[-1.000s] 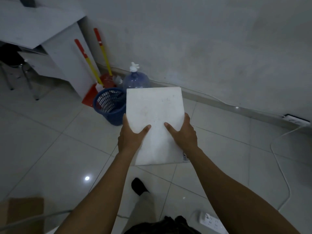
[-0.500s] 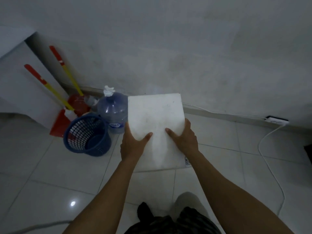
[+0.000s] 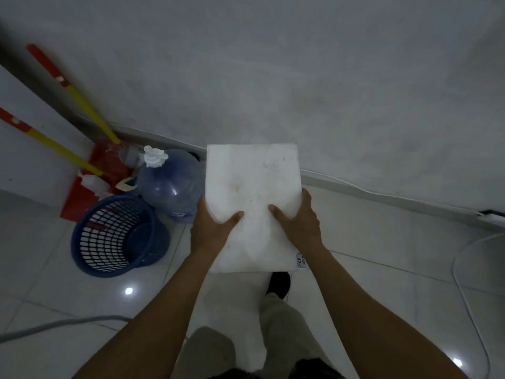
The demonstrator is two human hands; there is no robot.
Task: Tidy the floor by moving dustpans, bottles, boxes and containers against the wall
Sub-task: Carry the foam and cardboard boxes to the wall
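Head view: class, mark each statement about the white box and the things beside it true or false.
1. The left hand and right hand both hold the white box. True.
2. The blue basket lies tipped on its side. False: it stands upright.
3. The water bottle stands left of the white box. True.
4. The dustpan handles are green. False: they are yellow and red.

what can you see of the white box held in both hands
The white rectangular foam-like box shows its flat top, with faint grey smudges and a small scribble near the far right corner. A handwritten label sits at its near right corner. It is held above the glossy pale tiled floor, near the grey wall: the left hand grips its left edge, the right hand its right edge, thumbs on top.
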